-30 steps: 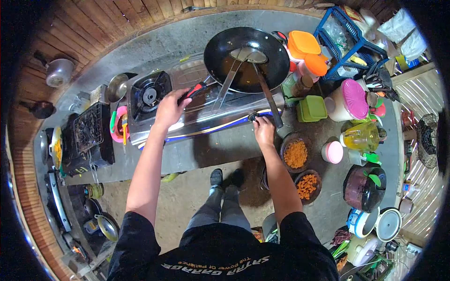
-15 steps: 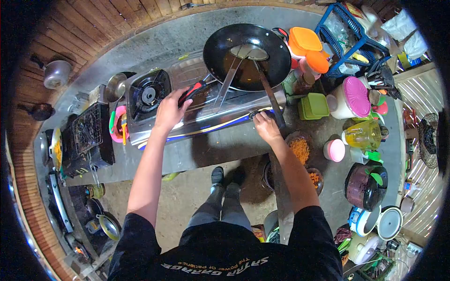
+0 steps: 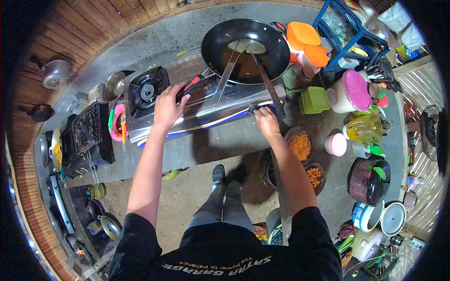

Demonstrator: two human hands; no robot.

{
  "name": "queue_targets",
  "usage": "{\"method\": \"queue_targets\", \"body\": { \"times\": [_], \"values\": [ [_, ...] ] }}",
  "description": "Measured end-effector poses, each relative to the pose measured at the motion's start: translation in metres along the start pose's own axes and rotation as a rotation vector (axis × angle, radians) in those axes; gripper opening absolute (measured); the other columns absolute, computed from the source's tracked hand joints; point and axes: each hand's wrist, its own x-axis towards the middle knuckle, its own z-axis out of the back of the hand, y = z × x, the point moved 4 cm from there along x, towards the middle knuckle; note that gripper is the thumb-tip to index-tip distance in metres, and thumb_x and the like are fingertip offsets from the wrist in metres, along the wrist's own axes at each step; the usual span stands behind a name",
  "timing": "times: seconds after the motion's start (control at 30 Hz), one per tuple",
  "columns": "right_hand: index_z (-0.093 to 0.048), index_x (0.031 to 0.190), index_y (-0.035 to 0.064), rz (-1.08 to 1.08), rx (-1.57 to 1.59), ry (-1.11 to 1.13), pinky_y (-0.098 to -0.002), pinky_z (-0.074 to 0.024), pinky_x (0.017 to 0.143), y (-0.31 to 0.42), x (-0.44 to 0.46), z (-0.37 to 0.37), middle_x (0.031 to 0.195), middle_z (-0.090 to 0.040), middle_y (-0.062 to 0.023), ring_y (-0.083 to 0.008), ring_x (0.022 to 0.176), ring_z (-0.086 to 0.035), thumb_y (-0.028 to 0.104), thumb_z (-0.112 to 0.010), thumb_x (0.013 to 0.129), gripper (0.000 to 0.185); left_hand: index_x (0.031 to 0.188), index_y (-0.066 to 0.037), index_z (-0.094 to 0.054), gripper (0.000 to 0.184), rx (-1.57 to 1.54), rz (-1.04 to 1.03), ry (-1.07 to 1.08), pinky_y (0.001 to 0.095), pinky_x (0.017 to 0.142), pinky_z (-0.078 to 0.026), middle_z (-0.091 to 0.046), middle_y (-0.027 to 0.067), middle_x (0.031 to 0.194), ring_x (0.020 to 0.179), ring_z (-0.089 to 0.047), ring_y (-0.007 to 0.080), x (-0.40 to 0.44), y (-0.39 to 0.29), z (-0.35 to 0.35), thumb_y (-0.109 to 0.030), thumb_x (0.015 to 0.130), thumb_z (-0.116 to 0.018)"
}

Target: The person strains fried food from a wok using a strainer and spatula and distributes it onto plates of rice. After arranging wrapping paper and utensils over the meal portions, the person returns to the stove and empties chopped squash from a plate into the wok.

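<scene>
A large black wok (image 3: pixel 215 49) sits on the right side of a steel gas stove (image 3: pixel 183 124), with a little brown liquid in its bottom. Inside it rest a mesh strainer (image 3: pixel 255 48) and a long-handled turner (image 3: pixel 229 75), their handles sticking out over the near rim. My left hand (image 3: pixel 168 107) is closed around the red-and-black wok handle, thumb on the near side. At the stove's front right, the fingers of my right hand (image 3: pixel 266 121) pinch a dark control knob (image 3: pixel 254 109). No flame is visible under the wok.
A second burner (image 3: pixel 147 91) is at left, beside a pink bowl (image 3: pixel 118 122). To the right stand green containers (image 3: pixel 315 100), a pink-lidded tub (image 3: pixel 357 93), an oil jug (image 3: pixel 365 130), and bowls of shredded orange food (image 3: pixel 299 146) and orange chunks (image 3: pixel 314 176).
The view has shifted slightly, so the stove and wok appear a little higher. Both hands keep their holds on the wok handle and the knob.
</scene>
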Motion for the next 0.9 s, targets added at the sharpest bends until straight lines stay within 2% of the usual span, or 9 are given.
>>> {"method": "queue_targets", "body": {
  "times": [0.1,0.2,0.3,0.4,0.9],
  "values": [
    [-0.070,0.098,0.0023,-0.120,0.084,0.012,-0.0408,-0.0516,0.087,-0.004,-0.005,-0.005,0.097,-0.065,-0.0132,-0.0305,0.100,-0.060,0.006,-0.067,0.079,0.020,0.122,-0.011,-0.062,0.040,0.014,-0.012,-0.026,0.0445,0.082,-0.049,-0.066,0.0124,0.103,0.097,-0.063,0.0337,-0.003,0.004,-0.001,-0.027,0.086,-0.070],
    [-0.070,0.101,0.0036,-0.136,0.083,-0.015,-0.0410,-0.0515,0.087,-0.003,-0.007,-0.005,0.097,-0.065,-0.0134,-0.0314,0.099,-0.061,0.008,-0.069,0.080,0.021,0.124,-0.009,-0.061,0.042,0.061,-0.021,-0.023,0.0443,0.084,-0.050,-0.065,0.0149,0.103,0.098,-0.063,0.0356,-0.006,0.002,0.001,-0.024,0.086,-0.070],
    [-0.070,0.100,0.0047,-0.136,0.068,-0.026,-0.0417,-0.0511,0.088,-0.002,-0.006,-0.004,0.096,-0.065,-0.0129,-0.0321,0.099,-0.061,0.007,-0.069,0.080,0.020,0.126,-0.011,-0.060,0.043,0.100,0.007,-0.004,0.0450,0.089,-0.048,-0.064,0.0148,0.106,0.102,-0.061,0.0355,-0.007,0.000,0.001,-0.026,0.087,-0.070],
    [-0.070,0.101,0.0055,-0.176,0.077,-0.023,-0.0419,-0.0510,0.088,-0.002,-0.006,-0.004,0.096,-0.065,-0.0127,-0.0324,0.099,-0.061,0.007,-0.069,0.080,0.021,0.124,-0.013,-0.062,0.042,0.112,0.013,-0.019,0.0441,0.085,-0.047,-0.064,0.0116,0.109,0.103,-0.060,0.0324,-0.008,0.002,0.000,-0.029,0.085,-0.070],
    [-0.071,0.096,0.0023,-0.301,0.197,-0.114,-0.0420,-0.0508,0.086,0.004,-0.007,0.000,0.094,-0.066,-0.0148,-0.0335,0.094,-0.062,0.005,-0.073,0.077,0.020,0.128,-0.011,-0.059,0.047,0.100,-0.004,0.017,0.0445,0.089,-0.046,-0.063,0.0144,0.106,0.101,-0.059,0.0349,-0.013,0.001,0.001,-0.029,0.085,-0.070]
  ]
}}
